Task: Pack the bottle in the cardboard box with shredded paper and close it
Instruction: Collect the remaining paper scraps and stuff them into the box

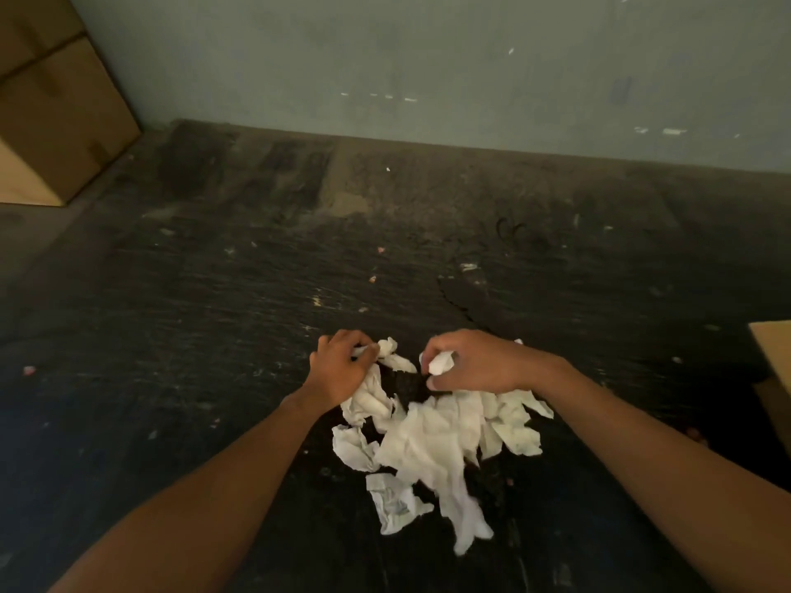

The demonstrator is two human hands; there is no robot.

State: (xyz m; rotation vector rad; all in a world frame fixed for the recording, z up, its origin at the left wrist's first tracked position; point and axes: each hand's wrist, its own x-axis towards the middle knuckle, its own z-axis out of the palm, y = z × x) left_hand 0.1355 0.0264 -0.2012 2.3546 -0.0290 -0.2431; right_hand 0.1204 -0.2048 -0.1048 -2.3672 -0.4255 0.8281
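We find the torn paper (432,438) lying in a loose white heap on the dark floor (214,336), near the middle of the view and close to us; the left hand (338,370) has its fingers curled round a crumpled scrap at the far left edge of the heap; the right hand (475,363) pinches another small wad between thumb and fingertips, just right of it; the two hands are near but apart. We judge the paper very light, soft and limp, easily torn and apt to scatter; best gathered by the bunch from under the heap rather than piece by piece. A corner of cardboard (772,340) shows at the right edge, possibly the packing box, though we cannot tell; the bottle is not in view. Stacked boxes (55,122) stand far left against the wall (428,57). One near scrap carries faint greyish marks, too blurred to read; we see no brand, label or legible writing anywhere.
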